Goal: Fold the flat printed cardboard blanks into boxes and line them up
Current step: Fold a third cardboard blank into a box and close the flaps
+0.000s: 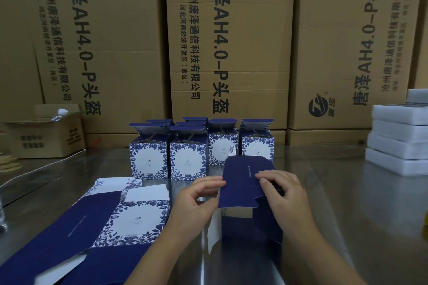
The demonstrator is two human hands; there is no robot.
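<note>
Left hand (196, 201) and right hand (286, 190) pinching flap of half-folded box (247, 229), finished boxes (149, 159) behind

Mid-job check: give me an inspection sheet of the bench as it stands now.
Surface: steel table, reflective.
Job's things: half-folded box in hand; folded boxes in rows behind, top flaps open; flat blanks stacked front left.
Clutter: white foam blocks stacked right; small open carton with water bottle left.
Grippers: left hand and right hand pinch the box's navy flap.
Cables: nothing seen.
Surroundings: large printed shipping cartons stacked behind.
</note>
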